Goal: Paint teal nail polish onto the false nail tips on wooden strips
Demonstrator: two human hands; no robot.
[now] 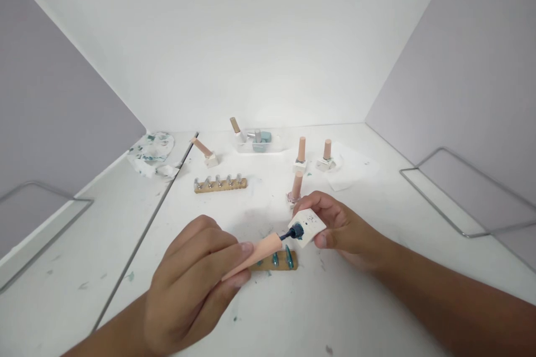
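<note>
Holding a small white polish bottle (309,227) tilted on its side, the right hand (341,228) sits just right of the frame's centre, fingers closed round the bottle with its neck pointing left. The left hand (195,279), lower centre, pinches a peach-coloured brush cap (254,255) between thumb and fingers; the cap's dark teal tip meets the bottle's neck, so the brush is right at the mouth, and whether it is in or out cannot be told.

Directly below the cap, partly hidden by it, a short wooden strip (281,262) lies on the white table (377,301) carrying false nails. The two or three visible nails are coated teal, so painting on this strip looks well along; any nails behind the left fingers cannot be seen.

Farther up, left of centre, a second strip (220,183) holds five nails that look bare and silvery, so that set seems still unpainted.

Three more bottles with peach caps stand in the upper centre: one (295,188) close behind the right hand, two (300,156) (326,156) beyond it. Another bottle (204,152) leans to the left. A clear tray (259,142) near the back wall holds further items. A teal-stained tissue (151,152) lies crumpled in the upper left. Small teal smears dot the table.
</note>
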